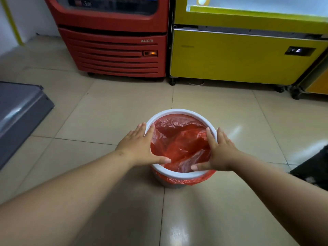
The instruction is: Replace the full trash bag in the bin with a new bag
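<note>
Two bare forearms reach toward a round bin (pixel 173 183) standing on a tiled floor (pixel 88 121). The left hand (pixel 140 148) lies flat, fingers spread, on the bin's left side, pressing the white rim ring (pixel 177 111); it clasps nothing. The right hand (pixel 220 153) lies flat on the right side, likewise unclenched. A red bag (pixel 179 139) lines the bin, its edge folded out beneath the ring. Right of the bin lies something black (pixel 314 169). Left of it, a grey case (pixel 19 114). Beyond the bin stand a red cooler (pixel 115 47) and a yellow cabinet (pixel 239 55).
</note>
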Tool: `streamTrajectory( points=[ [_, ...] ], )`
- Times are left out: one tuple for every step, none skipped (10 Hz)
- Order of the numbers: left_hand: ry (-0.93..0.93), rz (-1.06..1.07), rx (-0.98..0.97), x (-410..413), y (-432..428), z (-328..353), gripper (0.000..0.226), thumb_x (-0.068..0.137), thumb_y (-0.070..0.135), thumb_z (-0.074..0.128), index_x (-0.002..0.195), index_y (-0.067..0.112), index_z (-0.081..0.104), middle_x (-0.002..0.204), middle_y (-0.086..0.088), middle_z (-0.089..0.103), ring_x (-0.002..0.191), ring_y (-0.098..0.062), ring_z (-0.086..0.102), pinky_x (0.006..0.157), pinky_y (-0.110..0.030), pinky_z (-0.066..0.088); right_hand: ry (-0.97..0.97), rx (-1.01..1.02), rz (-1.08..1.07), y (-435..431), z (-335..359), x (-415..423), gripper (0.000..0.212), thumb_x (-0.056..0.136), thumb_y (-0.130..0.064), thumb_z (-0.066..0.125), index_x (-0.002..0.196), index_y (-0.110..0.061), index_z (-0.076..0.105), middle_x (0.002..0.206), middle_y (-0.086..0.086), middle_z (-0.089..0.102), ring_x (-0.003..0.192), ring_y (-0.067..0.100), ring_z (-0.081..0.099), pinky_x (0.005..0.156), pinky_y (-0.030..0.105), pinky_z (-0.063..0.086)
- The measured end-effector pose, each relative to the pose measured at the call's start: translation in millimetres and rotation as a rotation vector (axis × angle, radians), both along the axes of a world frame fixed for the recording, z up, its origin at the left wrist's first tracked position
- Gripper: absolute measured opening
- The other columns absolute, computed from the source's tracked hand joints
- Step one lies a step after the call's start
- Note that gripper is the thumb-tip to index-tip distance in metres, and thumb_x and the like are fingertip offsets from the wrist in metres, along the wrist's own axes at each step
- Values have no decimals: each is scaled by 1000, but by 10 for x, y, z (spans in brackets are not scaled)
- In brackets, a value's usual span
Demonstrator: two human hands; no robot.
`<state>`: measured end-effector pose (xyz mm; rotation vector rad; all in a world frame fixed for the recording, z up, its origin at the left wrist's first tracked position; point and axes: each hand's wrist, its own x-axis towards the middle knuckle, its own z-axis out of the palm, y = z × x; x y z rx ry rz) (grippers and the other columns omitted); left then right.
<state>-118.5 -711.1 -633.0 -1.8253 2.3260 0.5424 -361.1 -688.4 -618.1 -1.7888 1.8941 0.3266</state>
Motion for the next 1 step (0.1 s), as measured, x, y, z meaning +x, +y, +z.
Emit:
streamTrajectory(
  points=[
    [61,33,-58,-11,-20,447,115,61,87,36,147,20,-2,159,-4,1,146,-17,-2,117,-35,3,-115,-219,-68,-62,650,40,137,47,-80,63,146,-30,-18,153,12,-29,144,29,-19,118,45,2]
  ],
)
